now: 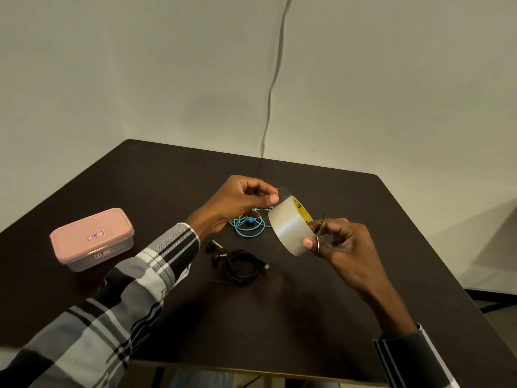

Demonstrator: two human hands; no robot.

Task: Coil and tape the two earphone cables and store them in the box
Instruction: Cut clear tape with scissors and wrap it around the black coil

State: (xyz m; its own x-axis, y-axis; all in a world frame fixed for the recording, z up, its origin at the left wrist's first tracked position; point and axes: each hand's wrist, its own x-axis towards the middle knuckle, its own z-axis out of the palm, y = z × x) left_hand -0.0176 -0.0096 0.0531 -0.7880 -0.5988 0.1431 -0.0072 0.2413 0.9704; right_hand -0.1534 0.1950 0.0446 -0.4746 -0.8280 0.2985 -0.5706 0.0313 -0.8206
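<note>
Left hand fingers pinch the thin, sticky tape end, right hand fingers grip the stiff light tape roll and scissors, limp cables below them

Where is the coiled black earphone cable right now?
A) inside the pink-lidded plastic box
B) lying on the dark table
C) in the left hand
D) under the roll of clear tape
B: the coiled black earphone cable lies on the dark table, apart from the shut pink-lidded plastic box; the left hand pinches only the tape end.
</note>
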